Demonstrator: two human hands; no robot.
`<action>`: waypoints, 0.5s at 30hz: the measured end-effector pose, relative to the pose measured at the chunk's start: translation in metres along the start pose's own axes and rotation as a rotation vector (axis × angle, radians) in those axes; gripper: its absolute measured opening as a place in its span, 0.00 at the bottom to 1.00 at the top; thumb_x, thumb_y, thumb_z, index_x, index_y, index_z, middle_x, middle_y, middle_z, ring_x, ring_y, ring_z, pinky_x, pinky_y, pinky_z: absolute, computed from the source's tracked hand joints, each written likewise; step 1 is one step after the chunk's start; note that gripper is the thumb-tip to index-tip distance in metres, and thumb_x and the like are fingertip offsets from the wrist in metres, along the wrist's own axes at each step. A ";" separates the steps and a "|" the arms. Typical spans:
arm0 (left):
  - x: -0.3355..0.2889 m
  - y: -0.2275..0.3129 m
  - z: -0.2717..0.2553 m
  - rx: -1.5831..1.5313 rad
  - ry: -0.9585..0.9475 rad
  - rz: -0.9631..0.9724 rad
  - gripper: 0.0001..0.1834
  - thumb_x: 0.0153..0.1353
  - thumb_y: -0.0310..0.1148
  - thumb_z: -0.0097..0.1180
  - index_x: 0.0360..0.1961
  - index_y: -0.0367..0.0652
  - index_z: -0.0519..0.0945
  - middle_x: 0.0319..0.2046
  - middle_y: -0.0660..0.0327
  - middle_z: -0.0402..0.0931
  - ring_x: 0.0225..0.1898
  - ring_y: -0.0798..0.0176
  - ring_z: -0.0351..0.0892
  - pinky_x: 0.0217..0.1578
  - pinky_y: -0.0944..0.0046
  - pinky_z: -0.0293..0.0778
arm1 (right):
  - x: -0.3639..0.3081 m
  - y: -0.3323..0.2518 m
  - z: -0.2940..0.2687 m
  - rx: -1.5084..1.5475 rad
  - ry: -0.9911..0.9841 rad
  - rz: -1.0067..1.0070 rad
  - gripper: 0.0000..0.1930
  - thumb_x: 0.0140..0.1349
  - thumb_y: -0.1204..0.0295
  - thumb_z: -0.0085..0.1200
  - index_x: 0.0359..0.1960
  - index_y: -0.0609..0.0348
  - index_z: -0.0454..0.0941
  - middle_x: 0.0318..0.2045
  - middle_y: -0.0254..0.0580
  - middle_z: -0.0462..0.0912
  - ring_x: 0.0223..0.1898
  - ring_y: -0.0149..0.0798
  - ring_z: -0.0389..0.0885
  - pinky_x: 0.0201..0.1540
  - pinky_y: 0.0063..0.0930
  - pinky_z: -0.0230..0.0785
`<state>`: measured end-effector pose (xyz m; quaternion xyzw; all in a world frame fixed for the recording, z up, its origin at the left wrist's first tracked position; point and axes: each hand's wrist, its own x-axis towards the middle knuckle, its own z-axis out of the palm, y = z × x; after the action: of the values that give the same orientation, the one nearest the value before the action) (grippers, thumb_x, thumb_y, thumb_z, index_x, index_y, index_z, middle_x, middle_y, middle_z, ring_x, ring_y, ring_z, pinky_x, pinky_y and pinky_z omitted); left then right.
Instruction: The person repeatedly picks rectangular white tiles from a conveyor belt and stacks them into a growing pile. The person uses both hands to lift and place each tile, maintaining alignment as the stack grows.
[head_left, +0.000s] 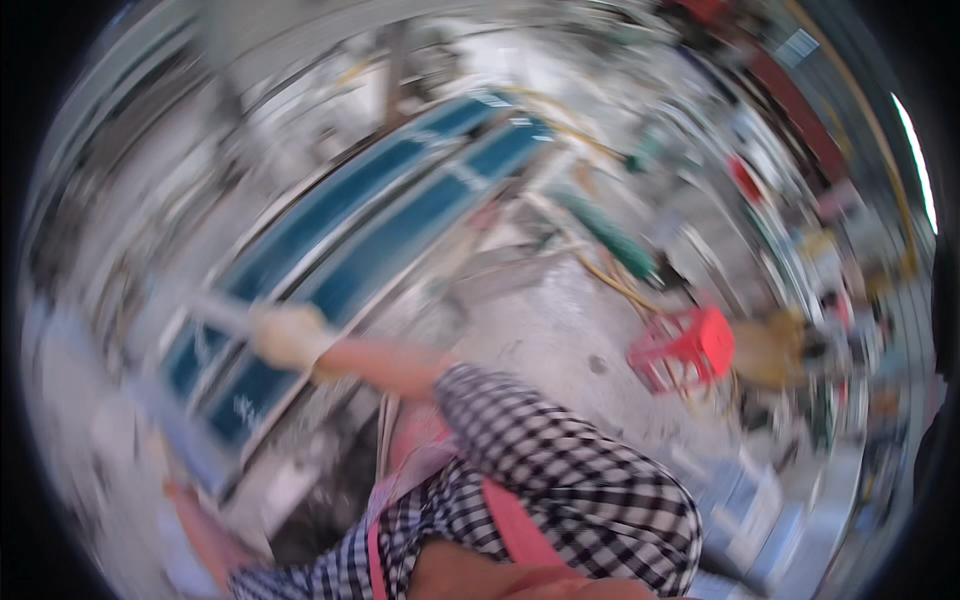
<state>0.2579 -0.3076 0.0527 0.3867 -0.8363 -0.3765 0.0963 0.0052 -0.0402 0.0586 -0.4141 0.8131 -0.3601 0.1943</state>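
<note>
Motion blur smears most of the head view. My right hand (290,335), in a pale glove, reaches over a long frame (270,425) with dark teal panels (375,245). A pale flat strip (222,312) runs leftward from its closed fingers. My left hand (178,492) is low at the left, beside the lower edge of a pale bluish flat piece (185,430) at the frame's near end. Its fingers are too blurred to read, and whether it grips that piece I cannot tell.
A red plastic stool (705,340) stands on the grey floor (540,320) to the right. Near it are a green cylindrical object (610,235), a yellow hose (615,283) and a tan bundle (770,350). Pale blue boxes (745,510) sit at the lower right.
</note>
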 end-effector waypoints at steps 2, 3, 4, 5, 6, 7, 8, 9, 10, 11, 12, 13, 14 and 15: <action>-0.048 0.041 0.027 -0.257 -0.009 -0.078 0.23 0.65 0.43 0.52 0.51 0.34 0.80 0.43 0.47 0.82 0.46 0.50 0.79 0.52 0.54 0.74 | -0.010 -0.001 0.008 -0.172 -0.071 0.036 0.17 0.64 0.62 0.46 0.46 0.60 0.78 0.35 0.53 0.86 0.37 0.55 0.87 0.36 0.48 0.80; -0.063 0.064 0.045 -0.382 0.000 -0.114 0.23 0.65 0.43 0.52 0.50 0.34 0.80 0.43 0.48 0.82 0.45 0.52 0.79 0.51 0.55 0.74 | -0.017 0.001 0.006 -0.121 -0.132 0.014 0.17 0.65 0.59 0.47 0.45 0.59 0.78 0.34 0.53 0.86 0.36 0.56 0.87 0.36 0.51 0.79; -0.069 0.080 0.066 -0.501 0.002 -0.131 0.22 0.65 0.43 0.52 0.50 0.34 0.80 0.42 0.49 0.83 0.44 0.54 0.79 0.51 0.56 0.73 | -0.022 0.005 0.009 -0.116 -0.099 -0.032 0.20 0.66 0.56 0.47 0.47 0.58 0.77 0.34 0.52 0.87 0.37 0.58 0.86 0.38 0.54 0.78; -0.073 0.103 0.087 -0.595 0.019 -0.156 0.22 0.65 0.43 0.51 0.50 0.34 0.80 0.42 0.50 0.83 0.43 0.56 0.80 0.51 0.57 0.73 | -0.026 0.014 0.001 -0.131 -0.083 -0.054 0.25 0.66 0.51 0.47 0.53 0.58 0.76 0.37 0.53 0.86 0.41 0.59 0.85 0.42 0.54 0.76; -0.077 0.120 0.108 -0.644 0.063 -0.182 0.22 0.65 0.42 0.51 0.49 0.34 0.80 0.41 0.50 0.83 0.42 0.58 0.80 0.50 0.58 0.73 | -0.032 0.018 -0.002 -0.217 -0.018 -0.053 0.30 0.67 0.48 0.47 0.61 0.58 0.71 0.41 0.56 0.85 0.45 0.59 0.84 0.46 0.53 0.75; -0.069 0.135 0.126 -0.689 0.067 -0.102 0.22 0.65 0.42 0.51 0.49 0.35 0.81 0.41 0.51 0.83 0.42 0.60 0.80 0.50 0.59 0.73 | -0.033 0.026 -0.011 -0.297 0.029 0.010 0.35 0.67 0.45 0.46 0.65 0.59 0.67 0.46 0.57 0.84 0.48 0.58 0.83 0.48 0.52 0.75; -0.063 0.149 0.142 -0.706 0.092 -0.071 0.20 0.65 0.39 0.50 0.48 0.33 0.80 0.40 0.52 0.82 0.40 0.61 0.79 0.46 0.62 0.72 | -0.034 0.030 -0.015 -0.311 0.070 -0.009 0.35 0.68 0.44 0.45 0.66 0.59 0.66 0.48 0.58 0.83 0.49 0.58 0.82 0.49 0.51 0.75; -0.061 0.156 0.149 -0.556 0.165 -0.174 0.21 0.67 0.41 0.48 0.49 0.33 0.79 0.42 0.54 0.81 0.42 0.61 0.80 0.47 0.63 0.72 | -0.035 0.033 -0.020 -0.259 0.024 -0.044 0.38 0.66 0.42 0.47 0.67 0.60 0.64 0.50 0.60 0.82 0.51 0.58 0.81 0.51 0.49 0.74; -0.055 0.163 0.155 -0.414 0.191 -0.169 0.22 0.69 0.42 0.46 0.51 0.34 0.78 0.44 0.55 0.81 0.44 0.61 0.80 0.49 0.64 0.73 | -0.035 0.033 -0.024 -0.296 -0.024 0.003 0.41 0.64 0.40 0.48 0.68 0.60 0.64 0.50 0.61 0.82 0.52 0.58 0.81 0.52 0.48 0.74; -0.050 0.166 0.159 -0.663 0.083 -0.114 0.23 0.71 0.43 0.45 0.53 0.34 0.77 0.47 0.56 0.80 0.47 0.60 0.80 0.52 0.64 0.73 | -0.034 0.032 -0.026 -0.304 -0.020 0.008 0.43 0.63 0.38 0.49 0.69 0.60 0.63 0.51 0.61 0.82 0.52 0.57 0.81 0.52 0.48 0.74; -0.050 0.166 0.161 -0.910 -0.026 -0.053 0.24 0.73 0.44 0.44 0.55 0.34 0.75 0.50 0.57 0.79 0.51 0.59 0.80 0.55 0.63 0.73 | -0.035 0.031 -0.028 -0.305 -0.016 -0.005 0.45 0.62 0.37 0.50 0.69 0.61 0.62 0.51 0.62 0.81 0.52 0.57 0.81 0.52 0.47 0.74; -0.046 0.164 0.160 -1.015 -0.126 -0.060 0.24 0.74 0.45 0.44 0.59 0.35 0.73 0.54 0.56 0.78 0.56 0.58 0.79 0.60 0.61 0.71 | -0.035 0.029 -0.028 -0.353 -0.044 0.085 0.51 0.57 0.33 0.53 0.71 0.61 0.59 0.52 0.62 0.81 0.53 0.57 0.81 0.53 0.46 0.74; -0.047 0.158 0.161 -1.013 -0.123 -0.012 0.25 0.74 0.45 0.45 0.60 0.35 0.72 0.55 0.55 0.77 0.56 0.57 0.79 0.60 0.60 0.72 | -0.037 0.028 -0.028 -0.333 -0.035 0.058 0.52 0.56 0.33 0.54 0.72 0.61 0.59 0.53 0.62 0.81 0.53 0.58 0.81 0.53 0.45 0.74; -0.047 0.150 0.159 -0.987 -0.106 -0.006 0.25 0.74 0.45 0.46 0.61 0.34 0.72 0.56 0.55 0.77 0.55 0.56 0.79 0.60 0.59 0.72 | -0.038 0.026 -0.026 -0.345 -0.044 0.039 0.52 0.55 0.33 0.54 0.72 0.61 0.58 0.53 0.62 0.80 0.53 0.58 0.81 0.53 0.45 0.74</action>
<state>0.1318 -0.1231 0.0535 0.2779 -0.5610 -0.7469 0.2242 -0.0028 0.0127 0.0571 -0.4331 0.8663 -0.2021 0.1450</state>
